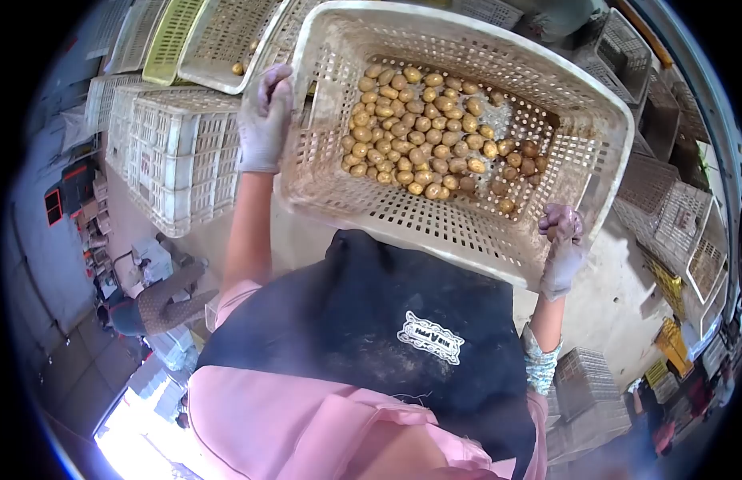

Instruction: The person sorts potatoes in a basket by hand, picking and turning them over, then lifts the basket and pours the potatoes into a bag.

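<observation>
A large, dirty white plastic crate [459,232] holds many small yellow-brown potatoes [419,132], heaped mostly on its left and middle. Darker potatoes [529,150] lie toward its right end. My left hand [265,120], in a pale stained glove, is beside the crate's left rim with its fingers curled; what they hold, if anything, cannot be made out. Over the crate's near right corner is my right hand [563,240], also gloved, its fingers bent round what looks like a small potato.
Stacked white crates [179,152] stand at the left, with a green crate [173,40] and a white crate holding a few potatoes [227,40] above them. More crates [667,212] line the right side. A bent-over person [163,308] is at the lower left.
</observation>
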`<state>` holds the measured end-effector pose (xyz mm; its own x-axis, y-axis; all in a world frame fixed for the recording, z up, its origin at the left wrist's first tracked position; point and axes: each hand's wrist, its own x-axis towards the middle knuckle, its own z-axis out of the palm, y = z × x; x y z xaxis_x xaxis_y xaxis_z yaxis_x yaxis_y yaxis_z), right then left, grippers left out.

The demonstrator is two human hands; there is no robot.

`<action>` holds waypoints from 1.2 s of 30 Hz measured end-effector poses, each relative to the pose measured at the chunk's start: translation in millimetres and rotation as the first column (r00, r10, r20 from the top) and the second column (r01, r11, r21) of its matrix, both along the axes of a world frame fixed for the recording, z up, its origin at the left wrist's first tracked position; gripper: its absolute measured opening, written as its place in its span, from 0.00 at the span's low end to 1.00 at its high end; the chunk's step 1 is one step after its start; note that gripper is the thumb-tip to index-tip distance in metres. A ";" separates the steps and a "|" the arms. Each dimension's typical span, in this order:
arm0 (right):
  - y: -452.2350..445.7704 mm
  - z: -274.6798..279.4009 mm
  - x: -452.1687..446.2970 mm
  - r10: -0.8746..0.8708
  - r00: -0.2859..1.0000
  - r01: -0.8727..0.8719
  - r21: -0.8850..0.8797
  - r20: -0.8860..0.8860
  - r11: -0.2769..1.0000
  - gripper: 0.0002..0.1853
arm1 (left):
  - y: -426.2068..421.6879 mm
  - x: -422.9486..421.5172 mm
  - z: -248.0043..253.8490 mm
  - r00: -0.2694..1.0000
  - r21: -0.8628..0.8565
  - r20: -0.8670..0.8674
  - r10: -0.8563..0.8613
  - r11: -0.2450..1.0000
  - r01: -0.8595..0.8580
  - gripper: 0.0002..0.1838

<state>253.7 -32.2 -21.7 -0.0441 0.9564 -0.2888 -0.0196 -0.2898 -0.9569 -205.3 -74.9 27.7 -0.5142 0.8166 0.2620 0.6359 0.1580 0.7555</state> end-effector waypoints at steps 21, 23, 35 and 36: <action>2.1 7.1 -33.6 0.129 0.946 -0.184 0.164 0.296 0.969 0.15 | 52.0 106.6 -68.1 0.754 -0.606 0.334 -0.566 0.484 0.631 0.28; -4.2 14.6 -44.6 0.345 0.918 -0.364 0.070 0.196 0.929 0.21 | 48.8 132.5 -29.3 0.698 -0.546 0.288 -0.656 0.486 0.682 0.28; -18.0 2.6 -76.6 0.185 0.846 -0.410 0.390 0.499 0.824 0.13 | 31.6 187.0 9.4 0.609 -0.164 0.202 -0.767 0.587 0.793 0.27; -16.8 2.3 -76.7 0.201 0.870 -0.386 0.369 0.450 0.845 0.13 | 30.9 187.8 5.6 0.630 -0.130 0.149 -0.762 0.616 0.777 0.26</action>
